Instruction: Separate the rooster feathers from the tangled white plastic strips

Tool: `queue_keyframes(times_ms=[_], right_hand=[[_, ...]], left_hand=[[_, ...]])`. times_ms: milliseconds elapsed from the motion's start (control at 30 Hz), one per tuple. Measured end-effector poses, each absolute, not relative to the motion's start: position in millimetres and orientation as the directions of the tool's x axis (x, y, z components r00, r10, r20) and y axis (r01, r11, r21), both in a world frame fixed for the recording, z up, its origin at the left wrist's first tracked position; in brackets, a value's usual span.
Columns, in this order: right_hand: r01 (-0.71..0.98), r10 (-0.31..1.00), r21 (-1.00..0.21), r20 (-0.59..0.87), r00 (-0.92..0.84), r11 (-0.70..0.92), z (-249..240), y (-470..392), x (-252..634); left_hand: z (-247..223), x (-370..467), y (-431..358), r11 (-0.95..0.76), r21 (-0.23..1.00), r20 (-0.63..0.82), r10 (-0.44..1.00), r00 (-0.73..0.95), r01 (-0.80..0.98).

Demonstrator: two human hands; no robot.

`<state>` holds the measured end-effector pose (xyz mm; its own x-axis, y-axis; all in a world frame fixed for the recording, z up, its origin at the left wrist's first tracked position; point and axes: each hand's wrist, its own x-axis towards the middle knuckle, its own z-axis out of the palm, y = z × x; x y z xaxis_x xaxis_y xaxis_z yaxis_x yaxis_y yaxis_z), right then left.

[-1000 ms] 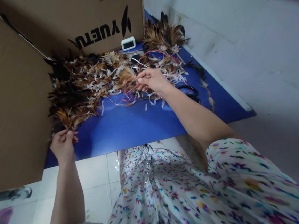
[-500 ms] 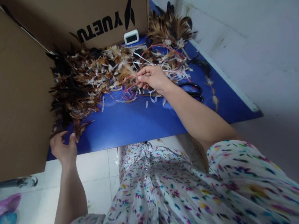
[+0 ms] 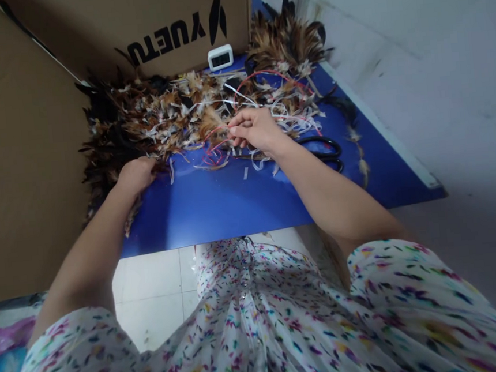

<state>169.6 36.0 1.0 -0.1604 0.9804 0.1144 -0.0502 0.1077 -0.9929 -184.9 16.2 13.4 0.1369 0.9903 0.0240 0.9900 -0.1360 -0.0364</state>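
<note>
Thumb and fingers of my right hand (image 3: 255, 128) pinch a thin red string (image 3: 217, 132) above the blue tabletop (image 3: 181, 215). My left hand (image 3: 136, 176) reaches into the front edge of a heap of brown and black feathers (image 3: 137, 112). Its fingers are hidden there, so whether they grip anything does not show. White ribbon strips (image 3: 298, 121) lie tangled to the right of my right hand. Black-handled scissors (image 3: 334, 143) rest by my right forearm, partly covered by it.
Large cardboard boxes (image 3: 65, 34) wall the back and left. A small white digital clock (image 3: 220, 57) stands by the rear box. One feather bundle (image 3: 287, 40) lies at the back right, and single feathers (image 3: 362, 164) near the right edge. A wall closes the right side.
My left hand has moved from the table's front left corner up and right into the feathers. My right hand stays almost in place, still pinching the red string.
</note>
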Motion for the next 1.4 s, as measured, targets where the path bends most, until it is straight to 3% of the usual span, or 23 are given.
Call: queue_keyframes(times_ms=[200, 333, 467, 633, 800, 933, 1033, 1100, 1267, 1400], right_hand=[[-0.011, 0.982, -0.994, 0.105, -0.157, 0.105, 2.1, 35.6, 169.0], [-0.022, 0.982, -0.994, 0.106, -0.156, 0.104, 1.8, 35.6, 168.2], [-0.007, 0.984, -0.995, 0.096, -0.150, 0.096, 1.9, 35.4, 168.4], [0.008, 0.983, -0.997, 0.074, -0.165, 0.077, 1.6, 35.1, 168.2], [-0.018, 0.985, -0.998, 0.056, -0.166, 0.054, 1.2, 35.5, 166.1], [-0.033, 0.985, -0.999, 0.042, -0.167, 0.037, 4.3, 33.8, 164.7], [-0.044, 0.986, -0.999, 0.023, -0.166, 0.016, 7.7, 31.4, 163.5], [-0.054, 0.986, -0.999, 0.007, -0.165, -0.002, 9.8, 30.0, 162.6], [-0.067, 0.984, -0.997, -0.011, -0.176, -0.023, 10.9, 29.7, 161.6], [-0.047, 0.980, -0.999, 0.014, -0.198, 0.005, 7.4, 30.5, 161.9]], left_hand=[[29.6, -183.8, 61.4, -0.076, 0.107, 0.099, 0.993, 0.065, 0.991], [54.9, -173.5, 78.3, -0.042, 0.376, 0.258, 0.964, -0.061, 0.926], [73.4, -160.6, 89.6, -0.083, 0.540, 0.325, 0.938, -0.117, 0.837], [74.7, -140.0, 99.2, -0.100, 0.756, 0.303, 0.929, -0.211, 0.647], [62.6, -127.7, 107.0, -0.077, 0.838, 0.271, 0.918, -0.289, 0.540], [49.8, -126.4, 109.7, -0.114, 0.936, 0.227, 0.918, -0.324, 0.334], [41.8, -128.2, 110.8, -0.106, 0.968, 0.182, 0.922, -0.342, 0.230], [39.0, -129.1, 109.3, -0.099, 0.953, 0.199, 0.917, -0.345, 0.286], [41.7, -112.6, 78.2, -0.275, 0.727, 0.547, 0.786, -0.289, 0.629], [41.1, -72.1, 30.5, -0.434, 0.641, 0.622, 0.777, -0.096, 0.633]])
